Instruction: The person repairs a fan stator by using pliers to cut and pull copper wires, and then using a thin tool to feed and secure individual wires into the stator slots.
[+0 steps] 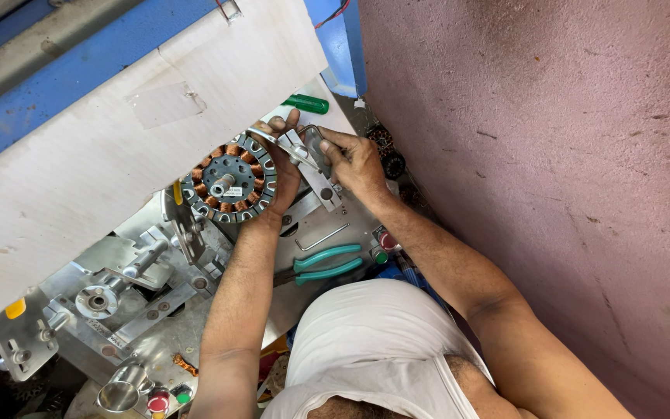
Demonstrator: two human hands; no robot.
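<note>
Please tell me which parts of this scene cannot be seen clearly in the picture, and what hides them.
Head view:
- Far side of the stator: covered by the left hand.
- Small metal part under the right hand: fingers hide its shape.
- Green tool handle: its working end is behind the white board.
- Pliers: jaws hidden by the left forearm.
- Dark parts by the wall: too small, shadowed.

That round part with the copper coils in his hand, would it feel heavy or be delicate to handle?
The stator is probably heavy for its size: it looks like a steel ring packed with copper windings. It seems stiff, since the left hand grips it by one edge with no sag. The thin exposed wire could likely scratch or snag. Being round, it might roll if set on edge.
</note>
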